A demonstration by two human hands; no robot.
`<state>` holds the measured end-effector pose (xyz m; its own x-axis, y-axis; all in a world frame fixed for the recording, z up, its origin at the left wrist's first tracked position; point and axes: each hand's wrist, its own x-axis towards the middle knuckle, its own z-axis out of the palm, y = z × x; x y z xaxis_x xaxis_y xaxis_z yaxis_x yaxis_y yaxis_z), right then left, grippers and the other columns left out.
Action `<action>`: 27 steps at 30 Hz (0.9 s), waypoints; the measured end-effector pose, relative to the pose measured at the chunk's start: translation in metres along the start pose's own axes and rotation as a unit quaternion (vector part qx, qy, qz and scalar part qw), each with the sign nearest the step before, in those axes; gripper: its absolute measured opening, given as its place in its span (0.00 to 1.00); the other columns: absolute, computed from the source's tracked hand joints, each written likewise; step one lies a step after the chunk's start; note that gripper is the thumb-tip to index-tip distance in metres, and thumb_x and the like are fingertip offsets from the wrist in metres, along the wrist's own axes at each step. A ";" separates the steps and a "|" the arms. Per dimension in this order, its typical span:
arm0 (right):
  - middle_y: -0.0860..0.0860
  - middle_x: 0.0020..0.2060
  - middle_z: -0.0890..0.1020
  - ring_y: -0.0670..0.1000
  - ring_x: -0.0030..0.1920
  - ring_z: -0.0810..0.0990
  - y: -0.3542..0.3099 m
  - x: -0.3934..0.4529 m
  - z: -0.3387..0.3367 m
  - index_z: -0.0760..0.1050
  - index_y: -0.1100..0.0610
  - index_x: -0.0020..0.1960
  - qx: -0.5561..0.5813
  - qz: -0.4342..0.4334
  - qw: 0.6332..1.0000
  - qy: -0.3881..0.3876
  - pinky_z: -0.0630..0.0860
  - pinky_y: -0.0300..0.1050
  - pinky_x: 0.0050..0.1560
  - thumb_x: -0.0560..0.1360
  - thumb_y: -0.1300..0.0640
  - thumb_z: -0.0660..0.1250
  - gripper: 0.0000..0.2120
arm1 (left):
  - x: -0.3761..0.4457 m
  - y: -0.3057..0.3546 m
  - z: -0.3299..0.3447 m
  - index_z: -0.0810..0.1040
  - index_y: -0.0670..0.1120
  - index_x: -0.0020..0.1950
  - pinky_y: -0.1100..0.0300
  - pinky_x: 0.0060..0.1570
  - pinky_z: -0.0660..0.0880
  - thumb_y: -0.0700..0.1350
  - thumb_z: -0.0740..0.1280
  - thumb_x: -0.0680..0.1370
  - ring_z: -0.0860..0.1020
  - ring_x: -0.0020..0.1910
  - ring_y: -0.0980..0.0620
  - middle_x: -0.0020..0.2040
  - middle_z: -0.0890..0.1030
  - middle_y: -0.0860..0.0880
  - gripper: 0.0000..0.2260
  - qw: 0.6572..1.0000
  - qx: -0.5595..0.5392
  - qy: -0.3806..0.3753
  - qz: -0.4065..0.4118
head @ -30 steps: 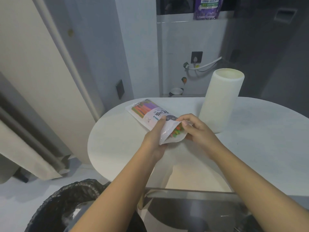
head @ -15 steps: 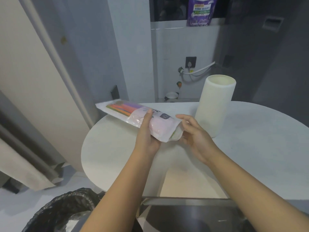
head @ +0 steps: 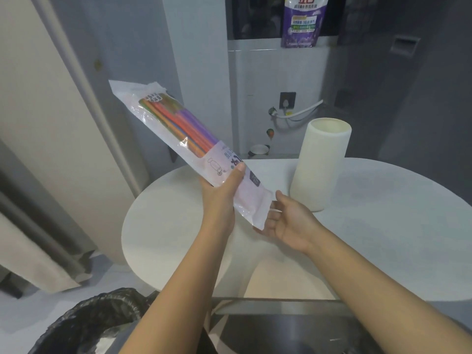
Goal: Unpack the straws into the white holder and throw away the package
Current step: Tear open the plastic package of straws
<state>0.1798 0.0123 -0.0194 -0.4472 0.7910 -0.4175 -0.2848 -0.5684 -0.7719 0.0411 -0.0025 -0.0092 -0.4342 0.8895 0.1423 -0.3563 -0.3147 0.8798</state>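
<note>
My left hand (head: 222,198) grips a long clear plastic straw package (head: 184,141) near its lower third and holds it tilted above the table, its far end up to the left. Orange, purple and green straws (head: 176,121) sit bunched in the upper half. My right hand (head: 286,221) is cupped, fingers relaxed, just below the package's lower open end, touching its edge. The tall white cylindrical holder (head: 320,164) stands upright on the white round table (head: 383,226), to the right of both hands.
A bin lined with a black bag (head: 94,323) stands on the floor at the lower left, beside the table. A wall and curtain are at the left. A purple pouch (head: 302,19) hangs on the back wall. A small bowl (head: 259,150) sits behind the table.
My left hand has lifted the package off the table and tipped its far end upward. My right hand let go of the opening and now sits open beneath the lower end.
</note>
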 end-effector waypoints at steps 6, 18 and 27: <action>0.56 0.39 0.83 0.52 0.37 0.83 0.006 0.002 0.000 0.73 0.60 0.56 -0.004 0.006 1.000 0.003 0.77 0.43 0.33 0.82 0.47 0.50 0.19 | -0.007 -0.006 0.004 0.68 0.47 0.68 0.46 0.59 0.77 0.46 0.75 0.66 0.79 0.59 0.45 0.61 0.78 0.42 0.33 0.999 0.036 0.000 0.012; 0.57 0.59 0.80 0.58 0.60 0.78 0.002 0.008 0.007 0.72 0.55 0.65 0.005 -0.013 1.000 -0.011 0.75 0.56 0.58 0.82 0.49 0.50 0.19 | -0.008 -0.018 0.013 0.68 0.44 0.69 0.42 0.58 0.76 0.43 0.75 0.65 0.79 0.59 0.43 0.62 0.79 0.41 0.34 0.998 0.036 -0.022 -0.048; 0.58 0.62 0.77 0.58 0.65 0.74 -0.005 0.013 0.005 0.71 0.59 0.66 0.081 0.012 0.997 -0.009 0.66 0.56 0.69 0.82 0.48 0.47 0.22 | -0.001 -0.020 0.011 0.74 0.41 0.64 0.50 0.53 0.79 0.41 0.75 0.68 0.81 0.55 0.43 0.58 0.81 0.39 0.26 0.999 0.051 -0.006 -0.014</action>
<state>0.1707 0.0243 -0.0187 -0.4700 0.7733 -0.4256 -0.4069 -0.6177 -0.6730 0.0579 0.0069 -0.0221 -0.4151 0.9016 0.1215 -0.2824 -0.2547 0.9249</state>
